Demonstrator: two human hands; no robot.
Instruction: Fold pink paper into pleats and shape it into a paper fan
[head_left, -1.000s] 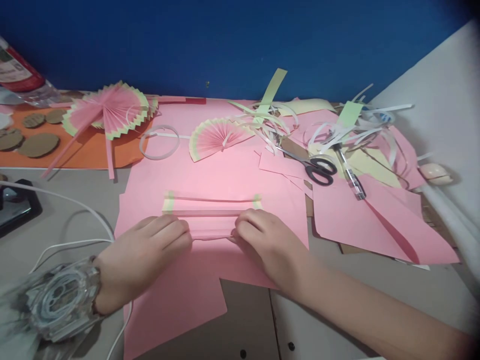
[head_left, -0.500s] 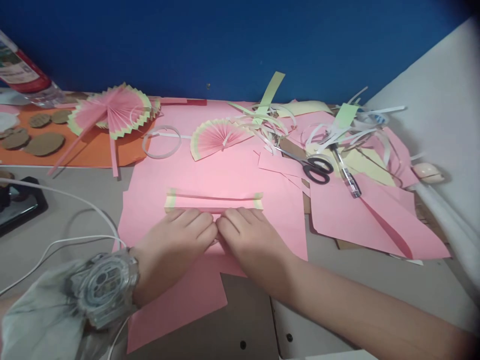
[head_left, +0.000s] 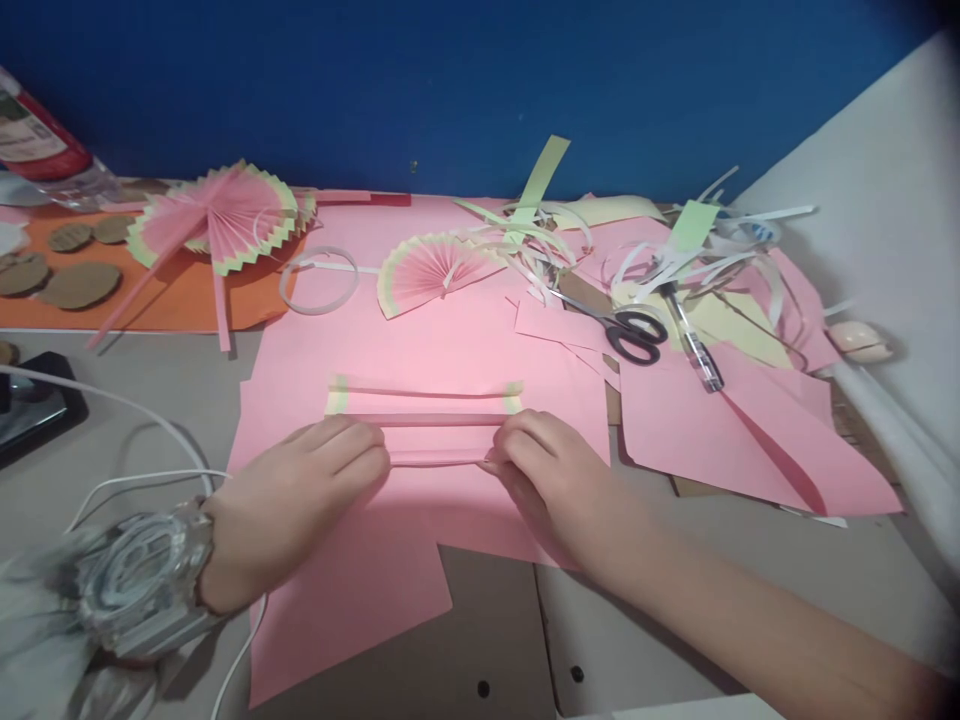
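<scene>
A pink paper strip point(head_left: 442, 438) with yellow and green ends lies before me, creased lengthwise into pleats. Its near edge is folded into a narrow band. My left hand point(head_left: 315, 475), with a clear watch point(head_left: 142, 575) on the wrist, grips the left end of that fold. At the right end my right hand point(head_left: 551, 470) pinches the same edge between thumb and fingers. Beneath the strip are larger pink sheets point(head_left: 300, 350). Beyond it rests a pleated pink paper fan point(head_left: 439, 275) with a yellow-green rim.
Black-handled scissors point(head_left: 636, 335) and a pen point(head_left: 697, 350) lie right, near paper scraps point(head_left: 525, 240). A round pleated fan point(head_left: 240, 215), cardboard discs point(head_left: 81, 285) and a bottle point(head_left: 45, 140) stand or lie left. White cables point(head_left: 150, 410) cross the left side; a blue panel point(head_left: 375, 90) rises behind.
My hands have moved apart along the strip, from its middle to opposite ends, uncovering the folded near edge between them.
</scene>
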